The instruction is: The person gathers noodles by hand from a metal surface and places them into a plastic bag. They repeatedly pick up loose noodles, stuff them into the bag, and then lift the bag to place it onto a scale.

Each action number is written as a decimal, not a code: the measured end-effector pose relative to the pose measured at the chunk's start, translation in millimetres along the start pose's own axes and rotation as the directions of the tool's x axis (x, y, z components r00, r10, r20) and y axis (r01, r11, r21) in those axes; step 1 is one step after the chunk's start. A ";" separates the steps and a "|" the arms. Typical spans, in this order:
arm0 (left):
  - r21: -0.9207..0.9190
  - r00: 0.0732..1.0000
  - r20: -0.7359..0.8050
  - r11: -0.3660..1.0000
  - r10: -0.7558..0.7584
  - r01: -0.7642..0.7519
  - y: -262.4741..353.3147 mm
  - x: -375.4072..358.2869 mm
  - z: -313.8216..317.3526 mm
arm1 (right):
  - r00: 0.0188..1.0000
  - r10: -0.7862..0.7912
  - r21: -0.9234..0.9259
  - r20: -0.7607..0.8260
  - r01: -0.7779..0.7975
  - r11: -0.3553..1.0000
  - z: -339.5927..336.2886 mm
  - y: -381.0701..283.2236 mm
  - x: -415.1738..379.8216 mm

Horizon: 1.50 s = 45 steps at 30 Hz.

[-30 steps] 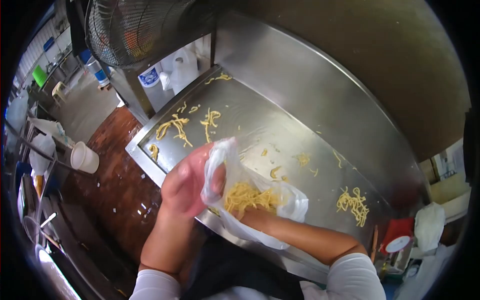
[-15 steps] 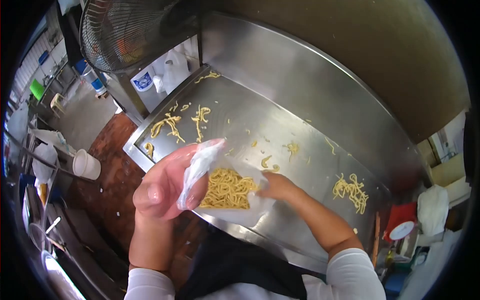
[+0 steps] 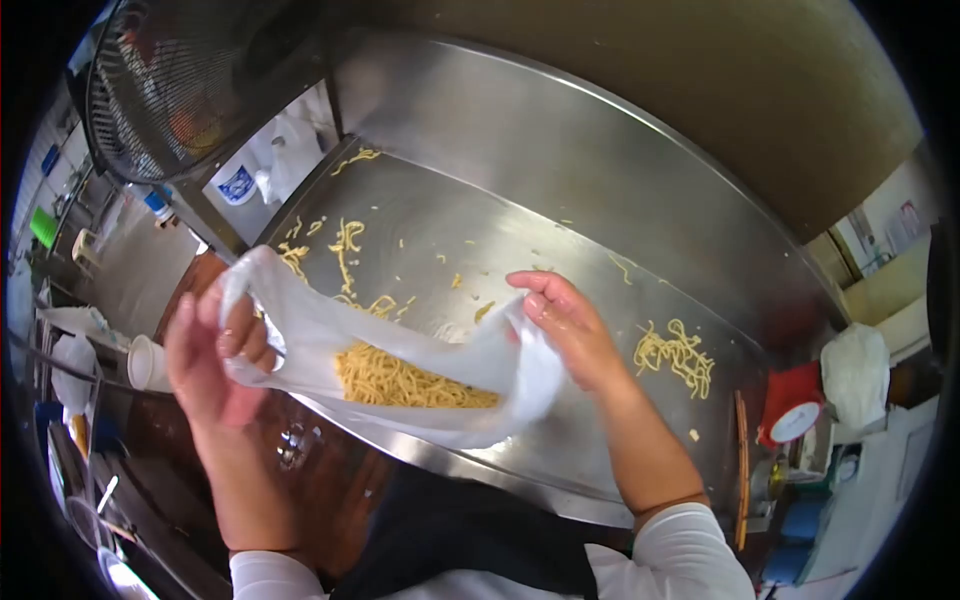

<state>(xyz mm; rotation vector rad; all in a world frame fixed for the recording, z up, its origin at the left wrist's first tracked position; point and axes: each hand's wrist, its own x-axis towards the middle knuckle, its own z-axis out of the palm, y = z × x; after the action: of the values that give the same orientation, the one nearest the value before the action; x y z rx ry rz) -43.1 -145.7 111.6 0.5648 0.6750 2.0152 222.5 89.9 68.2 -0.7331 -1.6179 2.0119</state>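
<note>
A white translucent plastic bag (image 3: 310, 318) hangs stretched between my two hands, with a heap of yellow noodles (image 3: 405, 382) inside it. My left hand (image 3: 222, 350) has its fingers curled through the bag's handle at the left. At the bag's right end, my right hand (image 3: 568, 328) pinches the plastic between thumb and fingers. The bag is over the front edge of the metal table (image 3: 480, 200). Behind it, loose noodle strands lie scattered, and a small pile of noodles (image 3: 677, 358) sits to the right.
A caged fan (image 3: 160, 100) stands at the upper left, near a white bucket (image 3: 236, 184). A high metal wall backs the table. On the right are a red scale (image 3: 792, 405), a white bag (image 3: 856, 378) and wooden sticks (image 3: 742, 470). A white pail (image 3: 147, 363) is at the left.
My hands have moved apart, the left one leftward, and the bag is now pulled wide between them. The noodles inside have spread into a longer heap. The view has shifted slightly.
</note>
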 end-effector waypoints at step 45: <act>0.359 0.915 -0.093 0.870 0.393 -0.338 169.8 -124.6 49.6 | 0.835 -0.362 -0.841 0.414 0.503 0.199 123.8 273.6 229.2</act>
<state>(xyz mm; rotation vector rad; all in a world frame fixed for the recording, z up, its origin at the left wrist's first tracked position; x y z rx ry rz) -56.7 -316.3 244.1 0.7815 1.0944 2.3354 -36.9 89.4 -206.5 -0.3483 -2.6833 0.5147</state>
